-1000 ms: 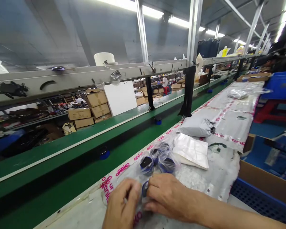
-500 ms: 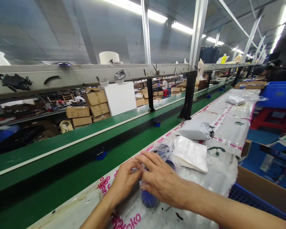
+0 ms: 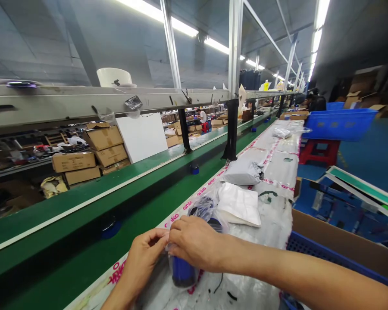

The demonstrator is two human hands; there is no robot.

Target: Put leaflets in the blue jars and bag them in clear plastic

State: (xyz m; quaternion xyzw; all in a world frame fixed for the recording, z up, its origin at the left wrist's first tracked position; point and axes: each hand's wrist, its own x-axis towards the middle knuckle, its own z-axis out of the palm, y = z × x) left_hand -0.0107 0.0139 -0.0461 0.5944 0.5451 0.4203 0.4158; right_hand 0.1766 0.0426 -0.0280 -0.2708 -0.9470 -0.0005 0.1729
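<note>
Now the left hand [image 3: 148, 250] pinches the bag [image 3: 171, 253] by its top, the right hand [image 3: 198, 242] grips alongside, blue piece [image 3: 183, 272] inside, just below the right fingers; uneven tugging could split that thin bag.

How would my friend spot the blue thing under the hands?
Find the long green conveyor, then the white-covered table along its right side. At the table's near end, look just below the right hand. It's the blue, dark-ended thing in clear plastic, nearer the camera than the other bagged pieces.
</note>
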